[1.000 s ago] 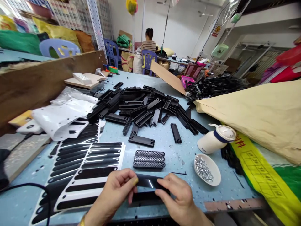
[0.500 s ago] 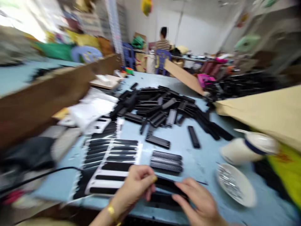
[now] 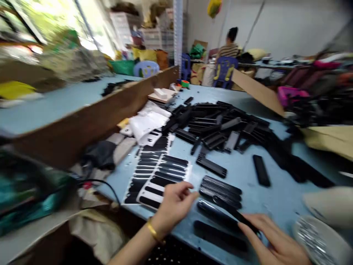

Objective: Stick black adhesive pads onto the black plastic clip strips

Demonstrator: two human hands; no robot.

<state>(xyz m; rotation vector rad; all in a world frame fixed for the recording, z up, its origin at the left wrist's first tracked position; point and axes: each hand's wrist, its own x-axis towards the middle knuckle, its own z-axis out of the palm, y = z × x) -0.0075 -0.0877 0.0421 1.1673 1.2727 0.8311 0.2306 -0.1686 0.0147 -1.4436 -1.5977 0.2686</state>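
My right hand [image 3: 271,235] pinches a narrow black strip [image 3: 230,209] between thumb and fingers, its far end pointing toward the ridged black pieces [image 3: 220,192]. Below that strip is a glossy black strip [image 3: 216,214]; whether my fingers also touch it I cannot tell. A flat black strip [image 3: 219,235] lies nearer the table's front edge. My left hand [image 3: 178,202] hovers left of these, thumb and forefinger slightly apart, with nothing visible between them. Close beside it, white backing sheets [image 3: 165,173] carry rows of black strips; the hand covers part of the front sheet.
A heap of black plastic pieces [image 3: 217,127] spreads across the table's middle. At right stand a dish of small shiny metal parts [image 3: 317,239] and a white container [image 3: 329,206]. A brown board [image 3: 91,121] edges the left side. Someone [image 3: 228,49] sits far back.
The view has swung left, so the table appears farther right. My left hand has come away from the black strips. My right hand still holds its strip, now tilted.
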